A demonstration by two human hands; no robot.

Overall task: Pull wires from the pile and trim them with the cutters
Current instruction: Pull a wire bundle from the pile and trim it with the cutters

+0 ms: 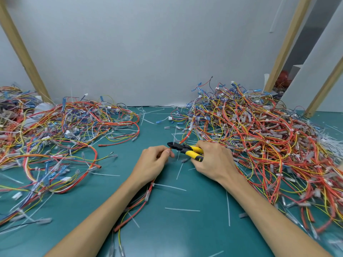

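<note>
My right hand [213, 160] grips yellow-handled cutters [185, 148], whose black jaws point left at my left hand. My left hand [154, 164] pinches a red and yellow wire bundle [146, 197] at the fingertips, right at the jaws. That bundle trails under my left wrist toward the table's near edge. A large tangled wire pile [259, 138] lies on the right, just behind my right hand. A flatter wire pile [61, 138] spreads over the left of the green table [185, 229].
White cable-tie offcuts [182, 209] litter the green surface around my hands. Wooden posts [20, 51] stand at the back left and back right in front of a grey wall. A heap of white offcuts [332, 140] lies at the far right.
</note>
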